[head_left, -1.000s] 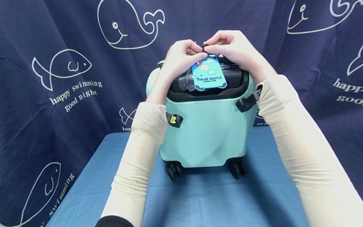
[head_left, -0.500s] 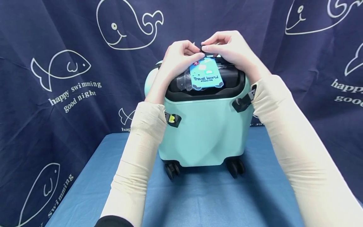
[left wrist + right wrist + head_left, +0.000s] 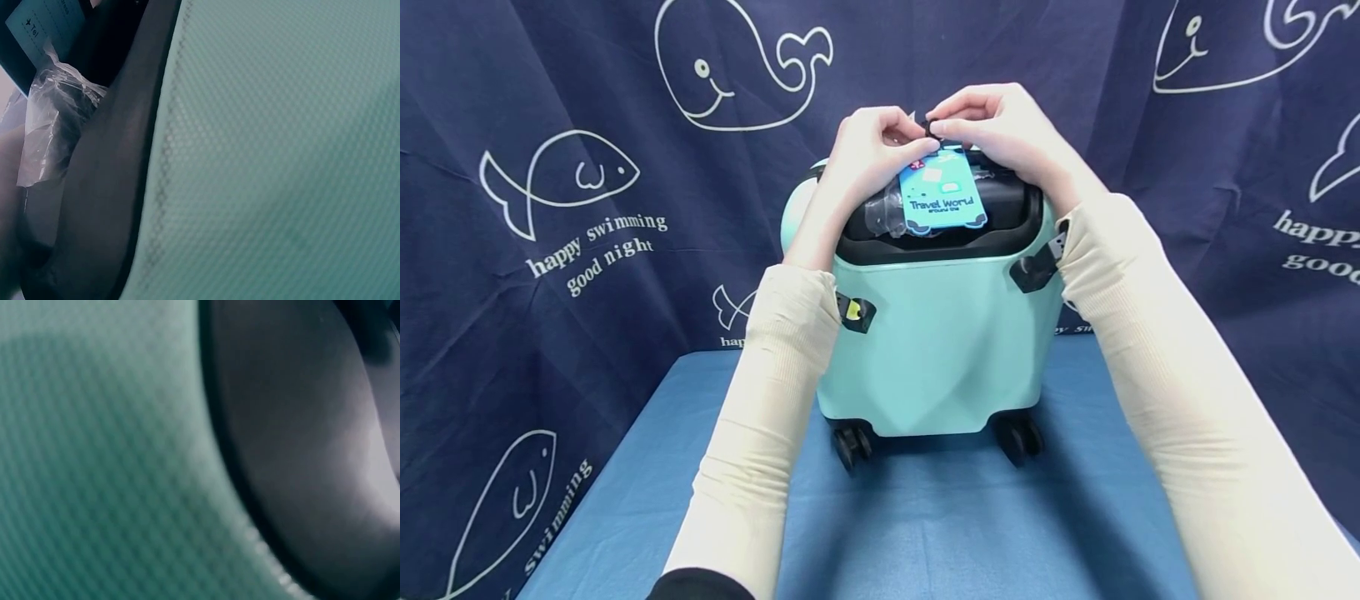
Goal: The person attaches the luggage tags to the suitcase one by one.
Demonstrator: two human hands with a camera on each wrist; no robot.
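Note:
A light-green wheeled suitcase (image 3: 932,350) stands upright on the blue table. Hanging over its black top handle area is a blue luggage tag (image 3: 942,196) printed "Travel World". My right hand (image 3: 1011,129) pinches the black strap (image 3: 932,129) above the tag between thumb and fingers. From the other side my left hand (image 3: 868,154) pinches at the strap's lower end, thumb along the tag's top edge; its fingertips are partly hidden. The left wrist view catches the tag's dotted writing side (image 3: 47,28). In the right wrist view, only the suitcase's textured shell (image 3: 106,462) and black trim (image 3: 287,437) show.
Crumpled clear plastic wrap (image 3: 883,214) covers part of the handle, left of the tag. Black wheels (image 3: 1018,437) touch the blue tablecloth (image 3: 910,533). A dark blue curtain (image 3: 587,75) with whale and fish drawings hangs behind and at the left.
The suitcase, tag and right hand have shifted slightly left in the head view. The right hand's fingertips have drawn a little closer to the left hand. Both hands keep their pinch.

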